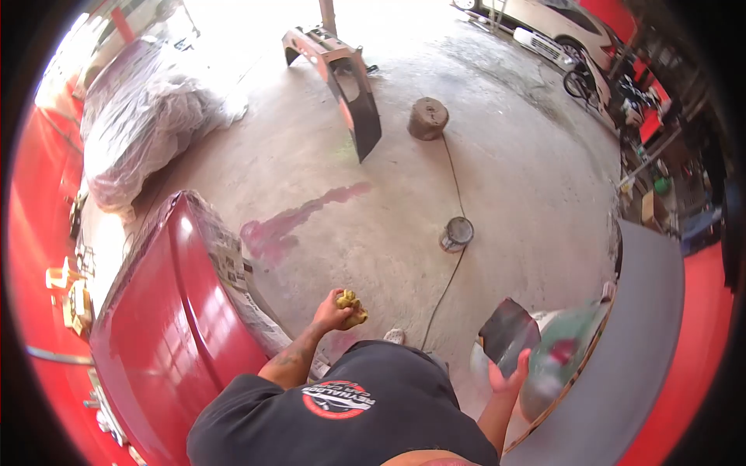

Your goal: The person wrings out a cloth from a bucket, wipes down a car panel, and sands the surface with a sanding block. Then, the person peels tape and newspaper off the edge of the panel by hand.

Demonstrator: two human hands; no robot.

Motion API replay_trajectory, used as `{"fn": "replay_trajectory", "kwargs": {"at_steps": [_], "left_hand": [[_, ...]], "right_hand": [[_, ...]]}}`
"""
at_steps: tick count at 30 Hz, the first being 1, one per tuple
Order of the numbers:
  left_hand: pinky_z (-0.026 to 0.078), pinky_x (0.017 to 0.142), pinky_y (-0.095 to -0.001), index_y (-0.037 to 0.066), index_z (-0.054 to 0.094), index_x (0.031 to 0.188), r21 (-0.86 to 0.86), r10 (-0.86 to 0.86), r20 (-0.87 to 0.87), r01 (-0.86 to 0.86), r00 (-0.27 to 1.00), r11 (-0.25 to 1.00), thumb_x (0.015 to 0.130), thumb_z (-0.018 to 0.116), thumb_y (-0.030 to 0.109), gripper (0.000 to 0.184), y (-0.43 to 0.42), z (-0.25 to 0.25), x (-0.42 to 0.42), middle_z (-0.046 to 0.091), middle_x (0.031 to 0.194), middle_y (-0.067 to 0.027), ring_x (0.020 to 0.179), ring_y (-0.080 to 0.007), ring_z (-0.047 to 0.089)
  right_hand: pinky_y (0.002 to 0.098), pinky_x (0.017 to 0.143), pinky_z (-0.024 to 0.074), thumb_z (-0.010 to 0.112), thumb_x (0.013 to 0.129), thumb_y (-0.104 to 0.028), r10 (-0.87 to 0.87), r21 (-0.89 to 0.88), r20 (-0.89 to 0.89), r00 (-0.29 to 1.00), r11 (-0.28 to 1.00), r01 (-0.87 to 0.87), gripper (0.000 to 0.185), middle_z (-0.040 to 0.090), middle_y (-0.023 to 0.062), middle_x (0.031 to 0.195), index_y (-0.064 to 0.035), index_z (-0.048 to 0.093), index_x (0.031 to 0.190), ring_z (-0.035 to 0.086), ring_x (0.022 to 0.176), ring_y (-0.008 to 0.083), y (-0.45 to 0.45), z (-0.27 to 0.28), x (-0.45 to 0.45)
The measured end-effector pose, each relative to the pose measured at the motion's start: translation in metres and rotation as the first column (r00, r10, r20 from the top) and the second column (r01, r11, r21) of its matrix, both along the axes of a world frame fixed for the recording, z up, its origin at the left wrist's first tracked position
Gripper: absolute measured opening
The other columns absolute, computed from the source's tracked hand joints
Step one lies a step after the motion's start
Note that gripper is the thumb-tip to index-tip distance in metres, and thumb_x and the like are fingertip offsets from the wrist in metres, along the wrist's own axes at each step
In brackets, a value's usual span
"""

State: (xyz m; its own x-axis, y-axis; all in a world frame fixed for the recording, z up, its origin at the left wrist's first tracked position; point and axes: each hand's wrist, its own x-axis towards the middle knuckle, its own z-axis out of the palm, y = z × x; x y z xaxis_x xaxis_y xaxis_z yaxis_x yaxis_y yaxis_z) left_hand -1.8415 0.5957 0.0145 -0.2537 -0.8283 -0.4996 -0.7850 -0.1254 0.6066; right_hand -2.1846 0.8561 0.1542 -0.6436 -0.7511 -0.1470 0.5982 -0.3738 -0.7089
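My left hand (332, 314) is closed around a crumpled yellow cloth (353, 309), held out in front of my body above the concrete floor. On the other side, my right hand (509, 377) grips the lower edge of a dark grey flat sheet (509, 335); its exact kind is unclear. Behind that sheet lies a greenish, glossy curved surface (563, 349) with a red patch. A glossy red car panel (175, 311), its edge masked with newspaper (225, 256), stands close to my left arm.
A grey panel (637, 311) stands at the right. Ahead on the floor are a can (457, 234), a brown round container (428, 119), a cord (454, 179) and a bumper-like part (334, 70). Plastic sheeting (151, 116) covers something at the left. A white car (544, 19) is at the back.
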Motion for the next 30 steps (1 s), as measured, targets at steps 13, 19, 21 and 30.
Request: {"fn": "replay_trajectory", "kwargs": {"at_steps": [13, 19, 21, 30], "left_hand": [[0.052, 0.086, -0.0341, 0.006, 0.064, 0.121, 0.009, 0.414, -0.393, -0.446, 0.821, 0.895, 0.086, 0.068, 0.021, 0.039, -0.149, 0.024, 0.045, 0.071, 0.105, -0.0143, 0.097, -0.0229, 0.068], [0.051, 0.087, -0.036, 0.008, 0.062, 0.125, -0.053, 0.506, -0.22, -0.528, 0.834, 0.848, 0.09, 0.063, 0.02, 0.037, -0.237, 0.019, 0.077, 0.07, 0.107, -0.0176, 0.101, -0.0294, 0.067], [0.049, 0.09, -0.0389, 0.009, 0.06, 0.126, 0.002, 0.631, -0.295, -0.66, 0.717, 0.751, 0.093, 0.06, 0.024, 0.037, -0.255, 0.007, 0.092, 0.068, 0.11, -0.0186, 0.106, -0.0321, 0.065], [0.046, 0.095, -0.0339, 0.004, 0.052, 0.131, 0.125, 0.872, -0.358, -0.908, 0.334, 0.399, 0.098, 0.055, 0.029, 0.042, -0.375, 0.004, 0.191, 0.064, 0.12, -0.0141, 0.11, -0.0224, 0.061]], "right_hand": [[0.0457, 0.095, 0.0425, 0.065, 0.086, -0.057, 0.381, 0.139, 0.179, 0.907, 0.903, -0.406, 0.063, 0.057, 0.0046, 0.132, -0.0174, 0.051, 0.133, 0.053, 0.119, 0.0269, -0.359, -0.032, -0.031], [0.0475, 0.102, 0.0406, 0.065, 0.088, -0.052, 0.521, 0.101, 0.162, 0.838, 0.836, -0.539, 0.061, 0.056, 0.0045, 0.133, -0.016, 0.05, 0.135, 0.051, 0.124, 0.0265, -0.568, -0.058, -0.001], [0.0478, 0.104, 0.0398, 0.065, 0.089, -0.05, 0.606, 0.098, 0.148, 0.781, 0.777, -0.622, 0.06, 0.056, 0.0044, 0.133, -0.0158, 0.049, 0.136, 0.051, 0.124, 0.0264, -0.64, -0.05, 0.021], [0.0511, 0.104, 0.0363, 0.066, 0.087, -0.054, 0.915, 0.09, 0.183, 0.361, 0.35, -0.933, 0.066, 0.051, 0.0011, 0.14, -0.0193, 0.046, 0.14, 0.047, 0.127, 0.0258, -0.883, -0.041, 0.246]]}}
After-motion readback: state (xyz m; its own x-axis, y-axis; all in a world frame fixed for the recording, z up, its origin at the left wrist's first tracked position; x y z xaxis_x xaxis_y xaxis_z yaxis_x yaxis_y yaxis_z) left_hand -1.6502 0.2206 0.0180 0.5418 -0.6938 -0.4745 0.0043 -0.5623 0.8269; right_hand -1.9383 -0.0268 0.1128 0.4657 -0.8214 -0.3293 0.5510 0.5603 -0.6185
